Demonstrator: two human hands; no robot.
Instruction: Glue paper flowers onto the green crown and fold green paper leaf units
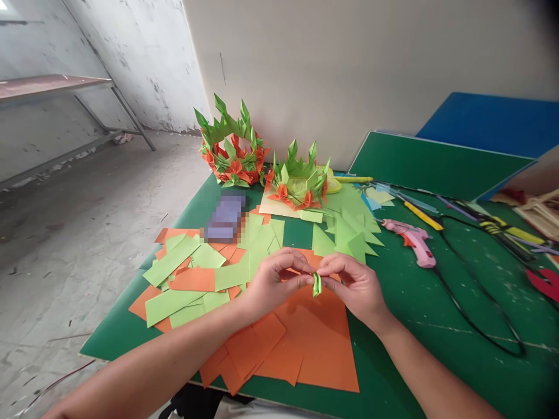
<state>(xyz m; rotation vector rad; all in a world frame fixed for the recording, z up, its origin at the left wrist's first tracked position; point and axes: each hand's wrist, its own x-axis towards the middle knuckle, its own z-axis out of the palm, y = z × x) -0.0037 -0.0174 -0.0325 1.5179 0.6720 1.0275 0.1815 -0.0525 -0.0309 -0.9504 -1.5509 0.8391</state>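
Note:
Between my two hands is a small folded piece of green paper (317, 285), held above the orange sheets. My left hand (282, 276) pinches its left side with thumb and forefinger. On the other side, the thumb and fingers of my right hand (351, 285) grip it too. Large orange paper sheets (323, 343) lie under the hands. Green paper strips (174, 302) and orange pieces are scattered to the left. Behind the hands stand two folded-paper crowns in green and orange, a taller one (233, 169) and a smaller one (305, 201).
A pink glue gun (413, 238) with a black cord lies right on the green table (393, 372). Near it are a yellow cutter (423, 215) and red-handled scissors (545, 284). A blurred purple object (226, 218) lies back left. Green and blue boards (441, 166) lean against the wall.

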